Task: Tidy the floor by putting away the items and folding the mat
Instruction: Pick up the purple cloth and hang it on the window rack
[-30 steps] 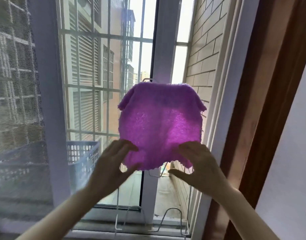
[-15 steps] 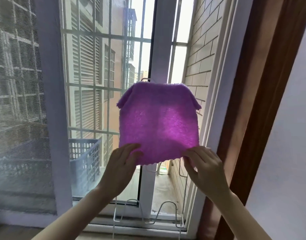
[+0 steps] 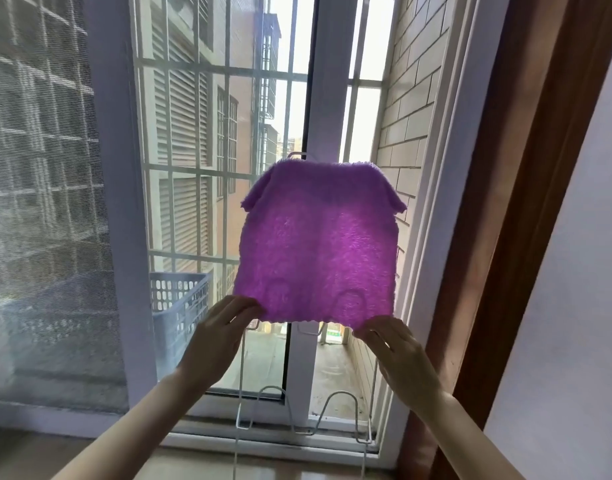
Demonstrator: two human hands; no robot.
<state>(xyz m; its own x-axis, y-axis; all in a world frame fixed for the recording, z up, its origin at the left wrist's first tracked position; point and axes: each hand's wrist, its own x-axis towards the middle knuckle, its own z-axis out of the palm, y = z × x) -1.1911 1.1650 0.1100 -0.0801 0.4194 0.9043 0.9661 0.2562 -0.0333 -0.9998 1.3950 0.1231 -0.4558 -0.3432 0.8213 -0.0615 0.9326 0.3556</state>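
**Purple cloth draped on the window rack, held by its bottom corners**

Purple cloth (image 3: 318, 244) is hung over a white wire rack (image 3: 297, 420) in front of the window, daylight glowing through it. It's judged soft, fluffy and very light, so it'll flop and slide if tugged unevenly; the hem corners look like the best spots to take. The lower left corner is pinched by the left hand (image 3: 217, 337), the lower right corner by the right hand (image 3: 398, 355). A grey basket (image 3: 179, 303) is seen outside.
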